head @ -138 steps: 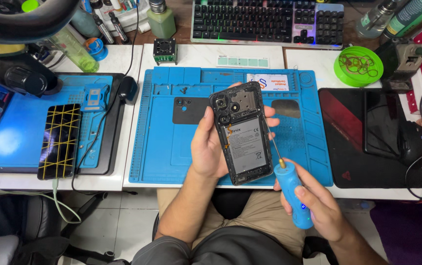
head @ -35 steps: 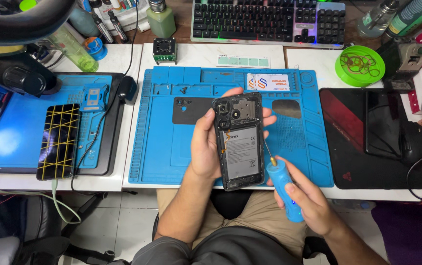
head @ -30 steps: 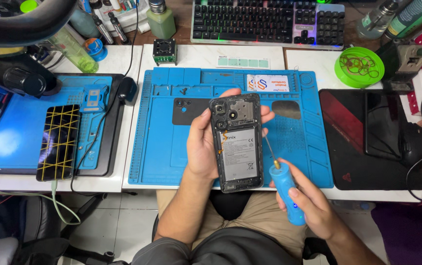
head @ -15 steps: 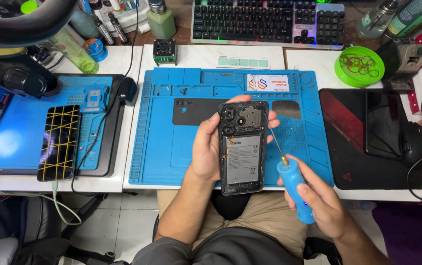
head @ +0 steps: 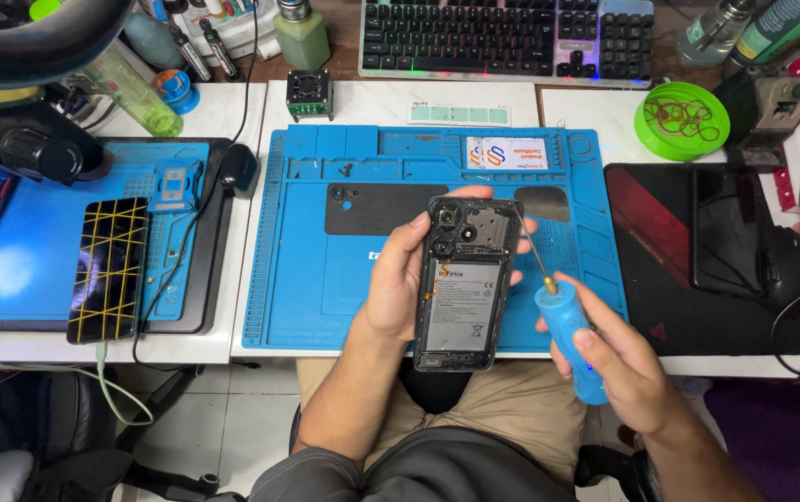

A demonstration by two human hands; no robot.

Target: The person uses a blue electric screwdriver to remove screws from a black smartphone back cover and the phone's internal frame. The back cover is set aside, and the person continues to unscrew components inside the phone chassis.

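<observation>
Across the desk, a big blue work mat [head: 307,279] with trays along its top edge; on it, a black back cover [head: 376,209] lying flat, plus a few loose screws near the top. To the left, a second, smaller mat [head: 19,270] under a phone with yellow crossed lines [head: 109,270]. At the rear, a keyboard [head: 502,37]; at right, a green dish of rubber bands [head: 681,119] and a dark pad [head: 688,260].

Held above the mat's front edge, upright and back side up: an opened phone [head: 465,279], cover off, battery and camera block exposed. Left hand [head: 400,279] wrapped round its left side, thumb on the near edge, fingertips curling over the top right corner. Right hand [head: 628,367] closed in a loose fist round a blue screwdriver [head: 562,339], fingers pressed together on the handle, thin shaft slanting up to the phone's upper right edge.

For a clean turn, probably best: tip seated fully in the screw head, shaft square to the phone rather than slanted, light steady pressure, phone braced firmly so nothing slips onto the board. Exact screw under the tip too small to make out.
</observation>
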